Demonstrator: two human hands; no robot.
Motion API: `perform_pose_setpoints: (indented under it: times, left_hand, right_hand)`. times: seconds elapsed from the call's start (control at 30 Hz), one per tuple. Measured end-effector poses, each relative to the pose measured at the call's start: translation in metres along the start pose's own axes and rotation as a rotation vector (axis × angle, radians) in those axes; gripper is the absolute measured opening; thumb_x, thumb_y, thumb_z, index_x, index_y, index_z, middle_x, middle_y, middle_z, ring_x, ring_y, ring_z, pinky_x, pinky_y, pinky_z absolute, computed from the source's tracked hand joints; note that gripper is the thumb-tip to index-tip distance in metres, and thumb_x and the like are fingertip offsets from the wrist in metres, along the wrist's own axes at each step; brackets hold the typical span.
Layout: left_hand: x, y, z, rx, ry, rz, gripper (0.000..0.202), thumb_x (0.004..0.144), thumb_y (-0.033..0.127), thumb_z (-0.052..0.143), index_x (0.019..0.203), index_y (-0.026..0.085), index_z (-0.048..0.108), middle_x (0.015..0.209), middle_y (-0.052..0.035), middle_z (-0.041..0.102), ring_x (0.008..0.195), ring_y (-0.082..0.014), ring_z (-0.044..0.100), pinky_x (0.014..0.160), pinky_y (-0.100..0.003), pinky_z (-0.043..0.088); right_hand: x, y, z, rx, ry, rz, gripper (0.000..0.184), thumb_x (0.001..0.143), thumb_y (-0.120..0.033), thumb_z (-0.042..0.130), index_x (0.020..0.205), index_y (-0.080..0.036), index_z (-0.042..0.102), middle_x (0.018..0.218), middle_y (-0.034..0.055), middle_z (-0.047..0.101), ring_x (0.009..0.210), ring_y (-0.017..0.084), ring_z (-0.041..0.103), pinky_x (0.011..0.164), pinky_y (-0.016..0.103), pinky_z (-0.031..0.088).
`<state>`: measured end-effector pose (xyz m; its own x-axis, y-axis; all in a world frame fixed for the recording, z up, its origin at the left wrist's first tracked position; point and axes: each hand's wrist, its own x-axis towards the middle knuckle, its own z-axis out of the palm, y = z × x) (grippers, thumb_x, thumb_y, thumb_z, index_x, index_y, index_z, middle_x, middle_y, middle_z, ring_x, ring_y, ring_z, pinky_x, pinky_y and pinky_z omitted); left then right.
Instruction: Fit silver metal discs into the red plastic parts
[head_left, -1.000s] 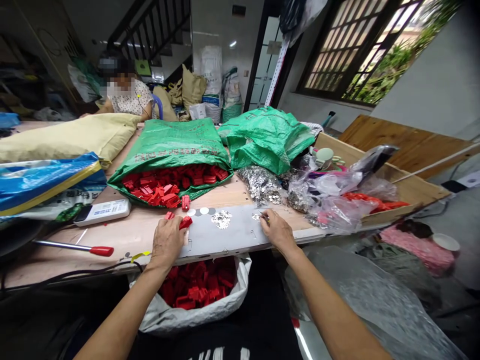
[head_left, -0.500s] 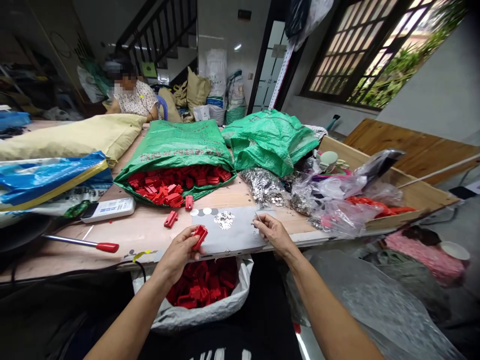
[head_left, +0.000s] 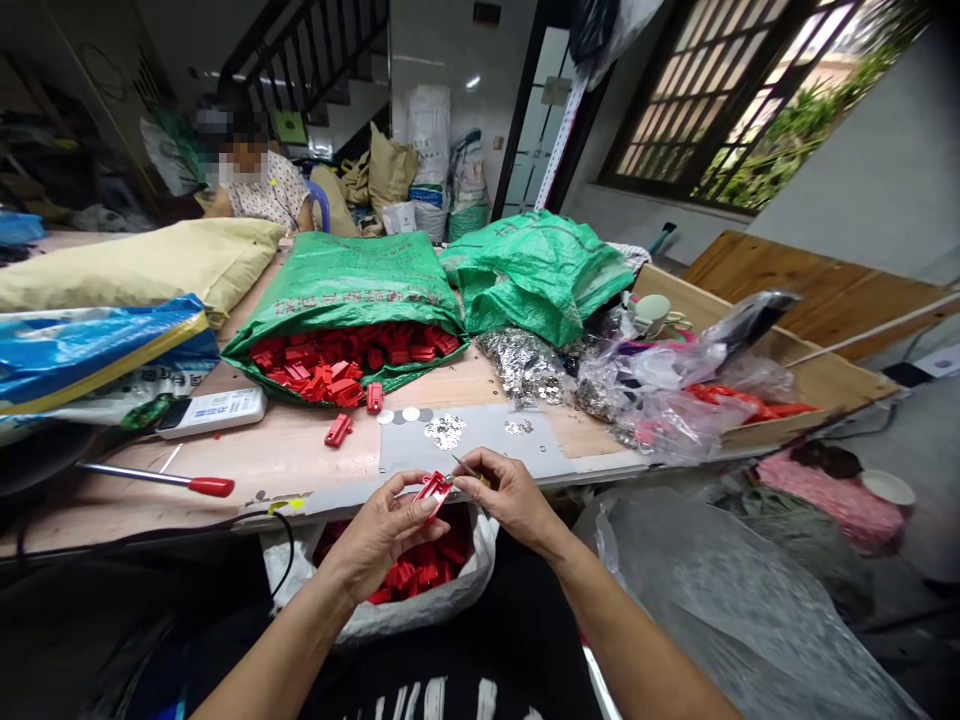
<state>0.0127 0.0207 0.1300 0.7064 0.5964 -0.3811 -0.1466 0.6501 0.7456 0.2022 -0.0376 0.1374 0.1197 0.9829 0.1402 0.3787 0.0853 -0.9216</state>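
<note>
My left hand (head_left: 394, 525) is closed around a red plastic part (head_left: 430, 490), its hollow side turned up, above the table's front edge. Close beside it, my right hand (head_left: 506, 492) pinches a thin pointed metal tool (head_left: 466, 466) near the part's right end. Whether a small piece sits between tool and part is hard to make out. Beyond my hands, a grey sheet (head_left: 409, 455) bears a pile of small shiny metal pieces (head_left: 445, 431), a smaller cluster (head_left: 518, 427) and several round discs (head_left: 411, 414). Below, an open white sack (head_left: 420, 618) holds more red parts.
A green sack (head_left: 360, 275) spills red parts; two loose ones (head_left: 339, 430) lie in front. Bags of metal pieces (head_left: 525, 368) and a wooden tray (head_left: 840, 390) stand right. A red-handled lever (head_left: 210, 486) and white device (head_left: 214, 412) are left. A person sits across the table.
My right hand has come left and nearer, bringing the tool to the red part. My left hand has shifted right and turned the part hollow side up.
</note>
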Motion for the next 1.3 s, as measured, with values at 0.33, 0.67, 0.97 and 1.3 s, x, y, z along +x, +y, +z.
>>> perform_pose_setpoints:
  times: [0.33,0.67,0.97,1.3]
  left_hand:
    - [-0.006,-0.003,0.001,0.033,0.001,0.000,0.060,0.058,0.018,0.083,0.112,0.021,0.057,0.097,-0.0026,0.066,0.071,-0.0127,0.066,0.077,-0.029,0.052]
    - [-0.003,-0.009,0.002,0.155,0.016,0.046,0.054,0.055,0.022,0.084,0.101,0.018,0.056,0.076,-0.0004,0.068,0.061,-0.0109,0.061,0.062,-0.023,0.048]
    - [-0.002,-0.012,-0.003,0.198,0.017,0.049,0.055,0.055,0.024,0.084,0.104,0.017,0.059,0.077,-0.0024,0.069,0.062,-0.0124,0.062,0.061,-0.024,0.049]
    - [-0.002,-0.016,-0.006,0.123,-0.035,0.026,0.050,0.058,0.017,0.082,0.104,0.015,0.061,0.079,-0.0026,0.069,0.064,-0.0103,0.062,0.066,-0.023,0.050]
  right_hand:
    - [-0.008,-0.005,0.006,-0.224,-0.005,-0.121,0.006,0.085,-0.021,0.059,0.087,-0.019,0.064,0.082,0.0012,0.069,0.074,0.013,0.062,0.069,0.023,0.046]
    - [-0.010,-0.003,0.005,-0.442,-0.102,-0.323,0.017,0.084,-0.011,0.054,0.095,-0.019,0.064,0.088,0.0051,0.067,0.083,0.016,0.062,0.076,0.026,0.048]
    - [-0.007,-0.005,0.006,-0.557,-0.161,-0.350,0.019,0.081,-0.009,0.055,0.093,-0.019,0.065,0.087,0.0044,0.068,0.078,0.015,0.063,0.072,0.024,0.049]
    - [-0.004,-0.006,0.005,-0.570,-0.277,-0.319,0.019,0.083,-0.013,0.056,0.097,-0.019,0.067,0.090,0.0047,0.068,0.085,0.015,0.064,0.077,0.025,0.049]
